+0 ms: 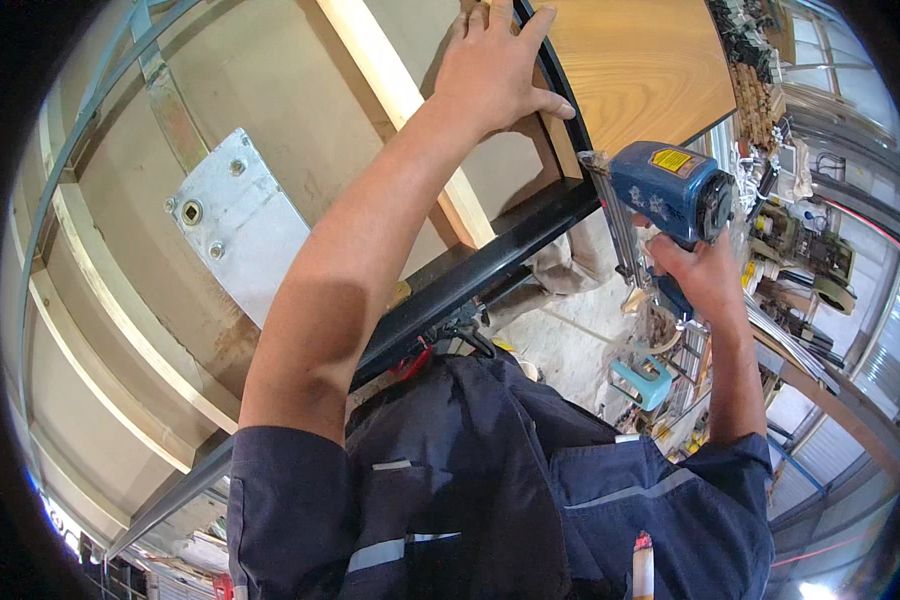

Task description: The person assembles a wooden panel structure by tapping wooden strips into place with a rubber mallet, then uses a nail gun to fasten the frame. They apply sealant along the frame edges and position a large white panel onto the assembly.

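Hands work well apart before you, both bare below short, dark cloth sleeves. Your left hand [495,65] spreads its fingers over the upper part of a large frame [450,262], thumb lying across its curved, glossy black edge, gripping nothing. Your right hand [705,275] is wrapped around the handle of a nail gun [665,185], which sits to the right of the frame, its nose close by the black border near the corner; whether the two touch, you cannot tell from this angle. The tool has a rounded, scuffed blue body, a yellow label, a dark round end cap and a straight, bare-metal magazine slanting down from the nose.

Inside the frame, pale, smooth-sawn wooden slats [410,105] run across a flat, beige-grey panel [260,75] stained with brown smears. A rectangular metal plate [245,220], dull silver and studded with bolts, is set among them, partly behind your left forearm. Beyond the black edge, a board [635,65] shows swirling, honey-coloured wood grain. Below the nail gun, a teal C-shaped object [642,383] sits above a pale, dusty, littered floor [560,335]. Your dark work shirt [460,490] carries grey stripes.
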A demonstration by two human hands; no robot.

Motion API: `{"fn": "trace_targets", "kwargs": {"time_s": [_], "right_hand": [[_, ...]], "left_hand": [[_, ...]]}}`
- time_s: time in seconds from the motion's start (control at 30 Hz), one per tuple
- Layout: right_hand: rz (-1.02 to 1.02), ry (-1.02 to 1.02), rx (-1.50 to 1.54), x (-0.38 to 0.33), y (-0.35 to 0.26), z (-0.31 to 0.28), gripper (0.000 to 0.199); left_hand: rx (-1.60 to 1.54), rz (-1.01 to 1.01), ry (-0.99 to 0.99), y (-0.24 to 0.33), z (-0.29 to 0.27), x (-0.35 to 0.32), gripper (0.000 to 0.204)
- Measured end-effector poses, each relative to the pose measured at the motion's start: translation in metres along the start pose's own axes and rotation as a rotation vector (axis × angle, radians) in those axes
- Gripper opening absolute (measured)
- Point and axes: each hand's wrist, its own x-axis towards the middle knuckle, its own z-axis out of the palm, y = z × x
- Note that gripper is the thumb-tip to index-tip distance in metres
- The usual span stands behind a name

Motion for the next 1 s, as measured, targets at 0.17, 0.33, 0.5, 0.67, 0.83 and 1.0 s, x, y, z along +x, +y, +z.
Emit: {"fn": "trace_targets", "kwargs": {"time_s": [0.17, 0.33, 0.5, 0.67, 0.83, 1.0], "right_hand": [[-0.344, 0.125, -0.118, -0.003, 0.028, 0.009, 0.036], [-0.301, 0.136, -0.215, -0.011, 0.018, 0.015, 0.031], [-0.316, 0.131, -0.238, -0.009, 0.019, 0.022, 0.030], [-0.320, 0.134, -0.265, -0.011, 0.021, 0.026, 0.032], [-0.267, 0.079, -0.104, -0.016, 0.013, 0.026, 0.040], [-0.341, 0.085, -0.227, -0.009, 0.013, 0.020, 0.043]], "left_hand": [[-0.024, -0.025, -0.014, 0.000, 0.000, 0.002, 0.111], [-0.046, -0.055, -0.040, 0.004, -0.002, 0.003, 0.111], [-0.005, -0.003, 0.056, -0.007, 0.010, 0.001, 0.112], [0.011, 0.002, 0.065, -0.008, 0.008, -0.001, 0.111], [-0.014, -0.004, 0.089, -0.013, 0.028, 0.002, 0.111], [0.019, -0.042, 0.044, -0.002, 0.014, 0.006, 0.116]]}}
